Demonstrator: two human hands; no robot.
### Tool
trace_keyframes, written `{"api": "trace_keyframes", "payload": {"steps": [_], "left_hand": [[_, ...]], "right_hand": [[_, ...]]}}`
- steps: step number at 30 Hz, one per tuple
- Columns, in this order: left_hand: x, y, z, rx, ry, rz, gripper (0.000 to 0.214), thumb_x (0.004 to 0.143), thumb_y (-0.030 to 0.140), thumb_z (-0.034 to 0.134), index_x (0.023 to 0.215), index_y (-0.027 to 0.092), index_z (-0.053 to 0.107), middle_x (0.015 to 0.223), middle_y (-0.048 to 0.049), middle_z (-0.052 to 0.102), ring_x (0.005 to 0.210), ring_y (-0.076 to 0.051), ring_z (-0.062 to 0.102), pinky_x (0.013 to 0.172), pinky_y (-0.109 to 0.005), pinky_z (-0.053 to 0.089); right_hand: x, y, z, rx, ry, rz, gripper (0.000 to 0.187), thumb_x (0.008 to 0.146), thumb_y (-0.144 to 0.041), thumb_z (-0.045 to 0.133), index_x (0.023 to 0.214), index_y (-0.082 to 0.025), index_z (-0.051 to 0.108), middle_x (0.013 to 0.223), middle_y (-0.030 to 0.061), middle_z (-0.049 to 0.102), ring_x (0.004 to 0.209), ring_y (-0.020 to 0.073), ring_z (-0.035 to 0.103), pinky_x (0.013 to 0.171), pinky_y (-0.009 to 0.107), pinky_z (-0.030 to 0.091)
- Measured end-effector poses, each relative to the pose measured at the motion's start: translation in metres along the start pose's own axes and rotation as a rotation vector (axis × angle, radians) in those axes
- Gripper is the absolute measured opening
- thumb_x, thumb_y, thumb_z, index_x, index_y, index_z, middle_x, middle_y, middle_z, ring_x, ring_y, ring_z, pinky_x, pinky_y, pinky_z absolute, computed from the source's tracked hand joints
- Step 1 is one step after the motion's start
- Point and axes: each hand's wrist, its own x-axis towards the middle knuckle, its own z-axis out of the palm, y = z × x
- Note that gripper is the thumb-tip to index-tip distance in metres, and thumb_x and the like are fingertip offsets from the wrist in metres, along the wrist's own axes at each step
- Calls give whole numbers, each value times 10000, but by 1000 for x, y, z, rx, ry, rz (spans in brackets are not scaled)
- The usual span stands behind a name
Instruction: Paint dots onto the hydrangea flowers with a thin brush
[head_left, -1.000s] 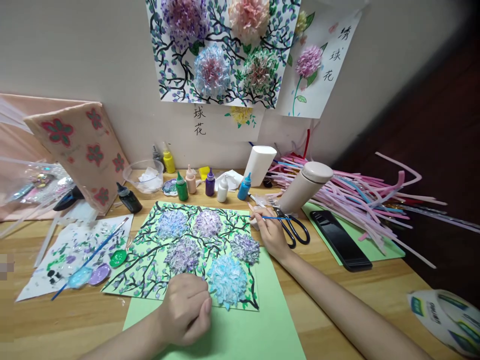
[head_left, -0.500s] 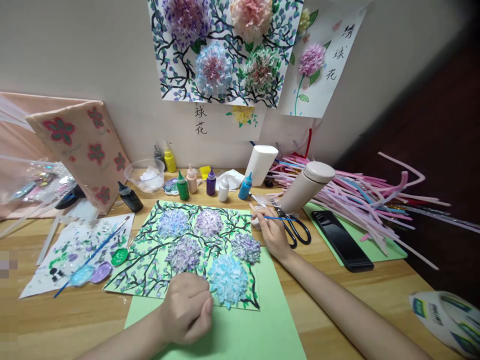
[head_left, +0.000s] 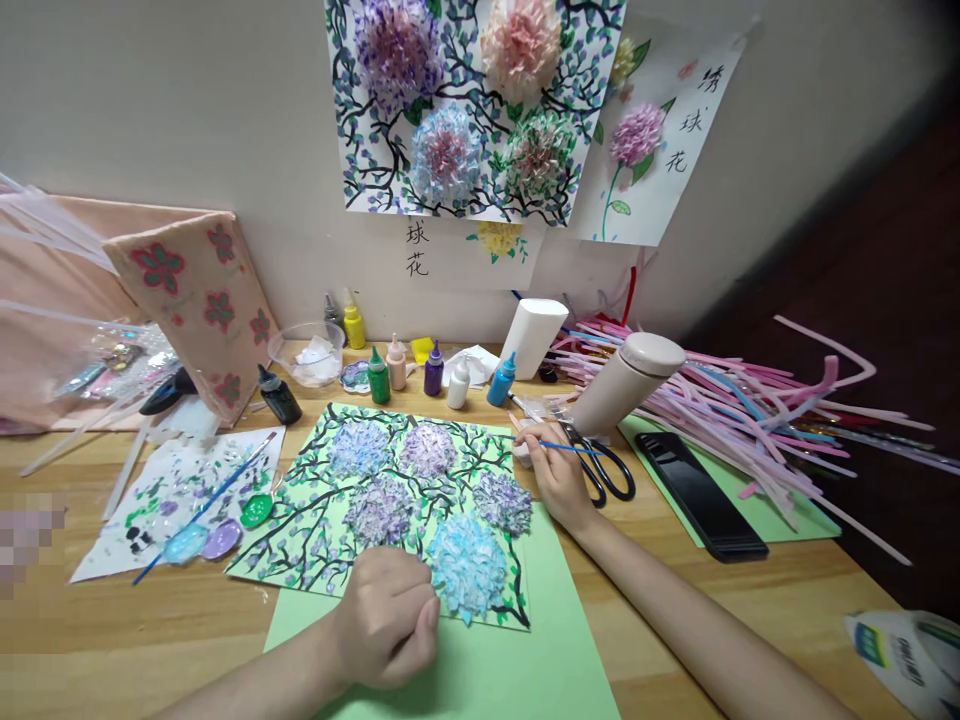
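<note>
In my right hand [head_left: 559, 478], fingers closed in a pinch, is a thin blue paintbrush [head_left: 574, 448]. Its tip points left, at the upper right edge of the flower picture [head_left: 300, 510]; whether it touches the paper I cannot tell. The picture has black branches, green and purple dabs and several crumpled-paper flowers, among them a light blue one [head_left: 469, 565]. My left hand [head_left: 390, 618] is a fist at the picture's lower edge, with nothing visible in it. Beneath lies a plain green sheet [head_left: 525, 665].
Several paint bottles [head_left: 379, 378] line the back. At left, another brush [head_left: 206, 505] lies across a paint-stained paper [head_left: 169, 475] beside paint blobs [head_left: 223, 540]. To the right are scissors [head_left: 619, 472], a tumbler [head_left: 630, 385], a phone [head_left: 701, 495], pipe cleaners [head_left: 750, 410] and a tape roll [head_left: 900, 660].
The whole view has shifted, so things appear a little further right. Both hands keep almost the same place over the picture, the right still holding the paintbrush.
</note>
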Motion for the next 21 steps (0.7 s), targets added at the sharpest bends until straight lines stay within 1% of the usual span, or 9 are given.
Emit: {"api": "trace_keyframes", "payload": {"steps": [3,8,10,12,14,15,17,19,21], "left_hand": [[-1,0,2,6,3,-1,240,726,24,360,622,204,239,495,43,241,461,-124,178,470,-287,103],[1,-1,2,22,28,0,253,736,44,363,578,201,242,467,45,240,440,-120,166,449,-284,110],[2,0,2,46,37,2,259,741,62,358,554,201,246,454,44,249,424,-119,167,434,-286,117],[3,1,3,78,43,4,264,743,87,356,532,200,244,442,44,251,407,-115,163,418,-285,127],[3,3,4,113,43,3,267,740,119,356,513,198,239,428,48,245,388,-108,162,401,-277,137],[2,3,5,134,43,1,268,737,134,356,504,196,240,419,50,242,376,-103,167,392,-269,143],[0,4,8,176,33,21,267,730,163,357,484,195,258,405,54,255,351,-89,197,374,-250,164],[-2,4,10,219,-35,32,272,713,181,375,465,196,263,396,60,263,330,-74,229,355,-228,193],[-3,5,13,226,-145,19,273,689,208,412,460,197,262,391,71,257,317,-64,252,346,-205,234]], "right_hand": [[1,1,1,-1,-7,-6,220,934,-258,344,816,-219,526,811,24,595,842,201,544,790,342,389],[-3,4,-2,6,94,-47,186,927,-241,352,855,-223,523,860,34,585,880,206,526,815,371,387],[-4,0,-3,34,129,-86,176,922,-233,353,874,-226,522,871,36,585,897,209,528,822,380,390],[-3,-13,-1,85,125,-103,164,918,-235,363,899,-227,526,887,39,593,913,211,534,837,384,391],[3,-38,5,149,37,-100,156,916,-243,379,944,-227,532,904,43,601,918,207,541,844,375,397],[8,-54,11,180,-44,-102,154,915,-247,389,966,-226,533,912,44,605,915,202,545,841,365,403],[20,-93,27,233,-265,-154,157,918,-249,398,984,-223,538,910,43,609,908,192,549,820,339,417],[33,-132,48,279,-474,-274,155,919,-246,402,956,-216,549,923,45,613,906,187,550,812,329,422],[44,-166,74,320,-608,-385,161,920,-238,397,933,-212,556,919,49,618,894,187,550,806,331,426]]}}
